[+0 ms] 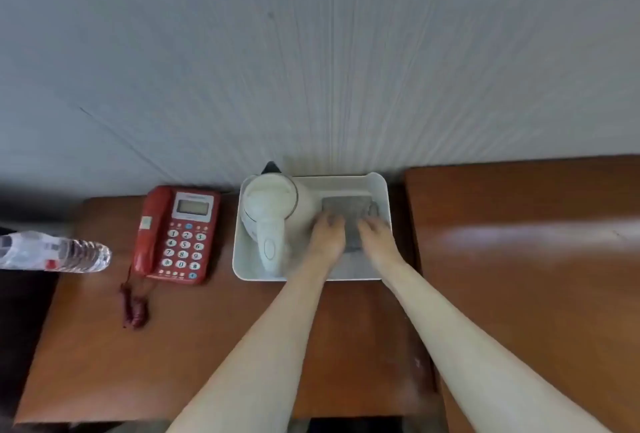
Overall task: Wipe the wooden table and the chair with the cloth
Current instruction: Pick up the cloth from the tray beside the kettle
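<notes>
A grey cloth [348, 210] lies folded in the right half of a white tray [381, 186] that stands on the wooden table [207, 346]. Both my hands are on the cloth inside the tray. My left hand [327, 236] rests on the cloth's left edge and my right hand [375, 236] on its right edge. The image is blurred, so whether the fingers curl round the cloth or lie flat on it is unclear. No chair is in view.
A white electric kettle [270, 210] fills the tray's left half. A red telephone [178, 235] with a coiled cord sits left of the tray. A plastic water bottle [55, 252] lies at the far left. A second wooden surface [536, 276] adjoins on the right.
</notes>
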`<action>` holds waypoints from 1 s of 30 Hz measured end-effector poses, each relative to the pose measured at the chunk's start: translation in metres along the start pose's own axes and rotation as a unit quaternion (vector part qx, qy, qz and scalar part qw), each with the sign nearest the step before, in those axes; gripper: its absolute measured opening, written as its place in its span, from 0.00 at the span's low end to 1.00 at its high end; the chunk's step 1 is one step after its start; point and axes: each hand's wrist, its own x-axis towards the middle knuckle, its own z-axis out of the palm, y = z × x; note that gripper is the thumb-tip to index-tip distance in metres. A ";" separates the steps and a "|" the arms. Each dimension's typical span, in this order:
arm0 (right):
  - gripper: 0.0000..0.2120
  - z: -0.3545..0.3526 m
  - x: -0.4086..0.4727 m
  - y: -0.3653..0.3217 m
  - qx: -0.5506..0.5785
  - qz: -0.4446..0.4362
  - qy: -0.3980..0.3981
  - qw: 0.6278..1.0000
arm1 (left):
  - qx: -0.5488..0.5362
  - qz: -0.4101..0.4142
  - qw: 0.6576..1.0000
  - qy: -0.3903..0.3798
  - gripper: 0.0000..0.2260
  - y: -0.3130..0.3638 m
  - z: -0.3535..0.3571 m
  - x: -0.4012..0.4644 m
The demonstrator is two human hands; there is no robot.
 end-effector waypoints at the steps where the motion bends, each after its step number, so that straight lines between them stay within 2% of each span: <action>1: 0.11 0.004 0.007 0.006 -0.027 -0.010 -0.003 1.000 | 0.000 0.005 1.000 0.008 0.07 -0.002 0.005 0.006; 3: 0.13 0.009 0.017 0.012 -0.070 -0.006 -0.004 0.998 | 0.036 -0.004 0.999 0.027 0.08 -0.006 0.015 0.017; 6: 0.09 0.015 0.025 0.018 -0.093 0.008 -0.009 0.996 | 0.104 -0.018 0.992 0.071 0.13 -0.014 0.027 0.026; 9: 0.08 0.014 0.030 0.020 -0.070 -0.006 0.013 0.997 | 0.101 -0.009 0.989 0.103 0.13 -0.019 0.034 0.028; 12: 0.12 0.010 0.027 0.019 -0.014 -0.004 0.055 0.998 | 0.035 0.005 0.991 0.131 0.11 -0.021 0.035 0.026; 14: 0.11 0.006 0.023 0.015 0.024 -0.008 0.078 0.997 | -0.021 0.014 0.988 0.153 0.09 -0.019 0.033 0.023; 20: 0.09 -0.020 0.003 -0.027 0.114 -0.054 0.087 0.988 | -0.162 0.049 0.971 0.170 0.10 0.027 0.018 -0.005; 25: 0.15 -0.067 -0.016 -0.094 0.194 -0.086 0.119 0.970 | -0.276 0.061 0.952 0.117 0.12 0.111 0.003 -0.036; 28: 0.23 -0.099 -0.039 -0.133 0.251 -0.087 0.093 0.960 | -0.292 0.070 0.951 0.068 0.20 0.160 -0.001 -0.069; 30: 0.27 -0.119 -0.057 -0.153 0.284 -0.103 0.074 0.950 | -0.296 0.078 0.951 0.035 0.21 0.187 -0.002 -0.092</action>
